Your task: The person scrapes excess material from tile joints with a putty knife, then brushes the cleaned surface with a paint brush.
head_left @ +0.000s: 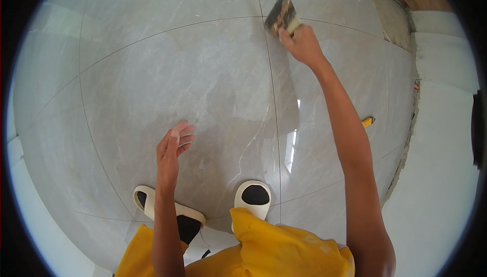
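Observation:
My right hand (303, 42) is stretched far forward and grips a flat dark-bladed scraper (282, 13), whose blade lies on the grout line where several grey marble-look floor tiles (167, 84) meet. My left hand (174, 144) hangs lower and nearer, fingers loosely apart, holding nothing, just above the tile surface. Both forearms are bare.
I crouch in yellow trousers (274, 249) with white slippers (252, 196) on the tiles. A small yellow object (368, 121) lies on the floor at right. A white wall (441, 125) runs along the right edge, with a rough untiled strip at its foot.

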A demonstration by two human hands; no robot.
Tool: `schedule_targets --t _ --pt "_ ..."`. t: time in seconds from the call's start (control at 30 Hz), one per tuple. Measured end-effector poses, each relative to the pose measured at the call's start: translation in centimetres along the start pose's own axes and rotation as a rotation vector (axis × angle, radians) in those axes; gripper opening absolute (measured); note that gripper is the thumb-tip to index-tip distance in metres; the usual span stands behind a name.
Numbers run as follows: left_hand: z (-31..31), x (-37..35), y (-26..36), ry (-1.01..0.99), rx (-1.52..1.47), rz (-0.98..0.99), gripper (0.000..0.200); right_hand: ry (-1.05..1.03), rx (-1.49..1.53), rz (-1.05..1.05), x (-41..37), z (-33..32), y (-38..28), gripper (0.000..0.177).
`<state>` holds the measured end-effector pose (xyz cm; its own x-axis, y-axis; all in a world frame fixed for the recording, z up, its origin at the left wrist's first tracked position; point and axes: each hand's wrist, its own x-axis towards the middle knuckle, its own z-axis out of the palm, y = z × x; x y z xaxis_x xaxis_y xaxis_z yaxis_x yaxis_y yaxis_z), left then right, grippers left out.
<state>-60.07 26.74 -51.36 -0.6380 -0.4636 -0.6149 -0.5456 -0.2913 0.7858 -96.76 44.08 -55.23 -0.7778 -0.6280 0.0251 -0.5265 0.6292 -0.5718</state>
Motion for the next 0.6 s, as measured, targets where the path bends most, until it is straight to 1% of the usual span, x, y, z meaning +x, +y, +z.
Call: schedule_targets --t 0.07,0.17,0.27,0.37,0.5,0.53,0.6 --pt "-0.2 0.0 0.0 0.021 -0.002 0.019 0.048 -0.128 0.042 -0.091 -0.9 -1.0 0.0 0.047" --pt "0.4 0.0 0.5 0.022 0.010 0.031 0.049 -0.100 -0.044 0.025 1.1 -2.0 -0.6 0.044" --pt "1.7 0.1 1.0 -0.012 0.033 0.033 0.048 0.127 -0.105 -0.011 2.9 0.6 0.1 0.041" --pt "2.4 -0.3 2.2 -0.033 0.063 0.065 0.047 0.015 -0.132 -0.086 -0.2 1.2 -0.1 0.039" --pt "2.6 -0.5 2.7 -0.054 0.131 0.132 0.044 -0.141 -0.030 -0.009 -12.5 0.0 -1.4 0.033" --pt "2.7 -0.8 2.5 -0.061 0.158 0.149 0.042 -0.217 0.077 0.116 -15.9 -1.0 -2.8 0.031" --pt "4.0 -1.4 1.0 -0.180 0.271 0.205 0.045 -0.280 0.030 0.083 -22.1 -1.8 -3.7 0.026"
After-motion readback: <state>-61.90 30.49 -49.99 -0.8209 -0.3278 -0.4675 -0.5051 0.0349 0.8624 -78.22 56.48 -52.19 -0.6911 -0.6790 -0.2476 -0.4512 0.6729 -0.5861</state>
